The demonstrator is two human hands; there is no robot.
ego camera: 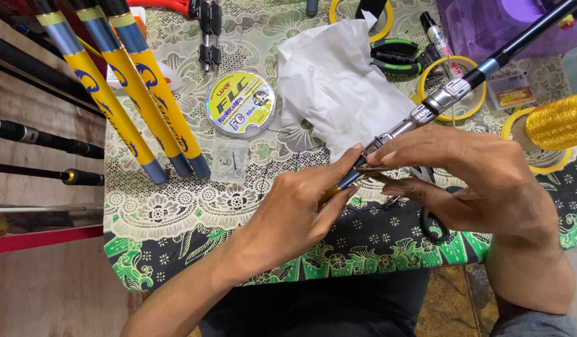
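Between the fingertips of both hands, a fishing rod (425,112) is held over a table (176,212) covered with a green and white patterned cloth. The rod's long axis runs on a diagonal, from just in front of the person's body up and away to the far right, where its dark upper section leaves the view. The left hand (294,212) is closed around the near, lower end of the rod, with thumb and forefinger pinched on a blue and yellow part of it. The right hand (463,175) lies just beyond, its fingers (388,150) pressed together on the metal reel seat; whether something small is also pinched under them cannot be told. The two hands almost touch, and the left one is nearer the rod's butt end.

Past the fingers, a crumpled white cloth (338,81) lies under the rod. Left of it a round spool of fishing line (240,103) is seen, and farther left three yellow and blue rod sections (132,93) lie side by side. A reel of gold thread (558,120) lies to the far right, and black scissors (435,224) are partly hidden under the right hand.
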